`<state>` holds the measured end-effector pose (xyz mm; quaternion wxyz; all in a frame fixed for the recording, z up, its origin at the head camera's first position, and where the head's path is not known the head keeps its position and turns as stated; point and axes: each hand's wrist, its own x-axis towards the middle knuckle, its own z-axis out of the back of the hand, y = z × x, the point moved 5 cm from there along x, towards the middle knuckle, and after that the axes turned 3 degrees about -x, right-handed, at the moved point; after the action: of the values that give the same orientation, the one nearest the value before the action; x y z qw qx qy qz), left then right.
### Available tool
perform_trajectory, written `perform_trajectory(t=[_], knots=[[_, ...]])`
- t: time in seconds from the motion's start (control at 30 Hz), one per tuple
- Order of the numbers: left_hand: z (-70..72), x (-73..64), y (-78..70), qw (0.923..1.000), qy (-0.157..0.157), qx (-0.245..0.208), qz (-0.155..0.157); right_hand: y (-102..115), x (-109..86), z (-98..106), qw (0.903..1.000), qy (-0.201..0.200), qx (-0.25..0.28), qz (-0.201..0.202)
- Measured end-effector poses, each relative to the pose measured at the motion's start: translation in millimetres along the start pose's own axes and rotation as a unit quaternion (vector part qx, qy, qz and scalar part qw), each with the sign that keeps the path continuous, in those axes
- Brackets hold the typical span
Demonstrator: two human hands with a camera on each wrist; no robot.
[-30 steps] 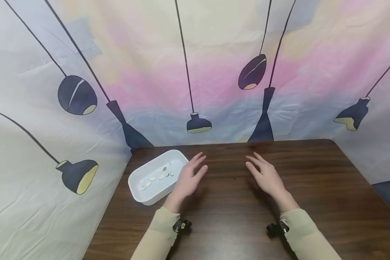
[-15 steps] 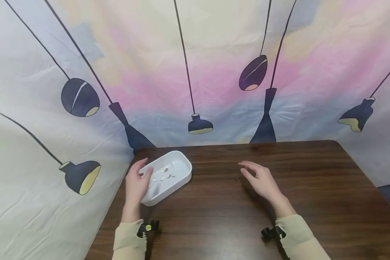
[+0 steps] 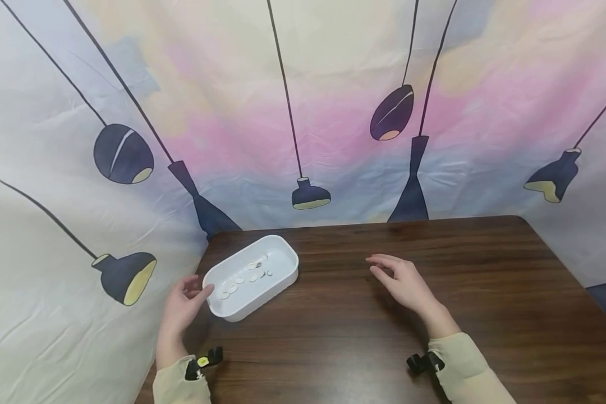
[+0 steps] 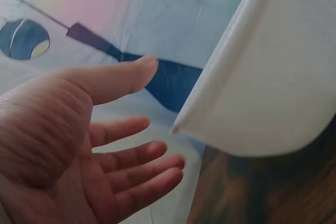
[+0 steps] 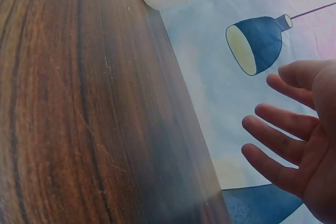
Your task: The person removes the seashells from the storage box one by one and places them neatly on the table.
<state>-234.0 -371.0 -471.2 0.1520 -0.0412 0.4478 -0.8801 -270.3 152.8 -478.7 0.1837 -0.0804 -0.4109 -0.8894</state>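
A white rectangular tray (image 3: pixel 265 298) stands at an angle on the back left of the table. Several small pale flat pieces, roundish like slices or discs, lie scattered on its bottom; one piece (image 3: pixel 253 278) sits near the middle. My left hand (image 3: pixel 180 308) is beside the tray's left end, thumb close to the rim. In the left wrist view its relaxed fingers (image 4: pixel 142 170) hold nothing and point toward the tray's white wall (image 4: pixel 262 93). Over the middle right of the table hovers my right hand (image 3: pixel 406 286), fingers loosely bent, holding nothing.
The dark wood-grain table (image 3: pixel 343 336) has rounded back corners. A cloth backdrop (image 3: pixel 333 84) printed with hanging lamps rises behind it and along the left side. Each wrist carries a small black camera mount, such as the right mount (image 3: pixel 422 363).
My left hand has moved left across the tray, then down to its left end. The right hand has shifted slightly left and nearer. The tray stays in place on the table.
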Motion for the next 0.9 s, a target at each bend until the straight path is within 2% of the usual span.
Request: perform_trajectory(t=[0.2,0.6,0.77,0.9], knots=[[-0.5,1.4,11.7,0.9994,0.032,0.016,-0.006,-2.7,0.7,-1.9,0.9999,0.008,-0.007,0.001],[-5.0,0.1,18.3,0.996,0.077,-0.04,-0.017,-4.9,1.1,1.6,0.9999,-0.001,-0.011,0.009],[-9.3,2.3,17.9,0.9934,0.086,-0.072,-0.023,-5.3,1.2,3.7,0.9999,-0.002,-0.014,0.006],[-13.6,5.3,16.1,0.9932,0.083,-0.08,-0.022,-7.4,1.9,3.6,0.9999,-0.001,-0.017,0.003]])
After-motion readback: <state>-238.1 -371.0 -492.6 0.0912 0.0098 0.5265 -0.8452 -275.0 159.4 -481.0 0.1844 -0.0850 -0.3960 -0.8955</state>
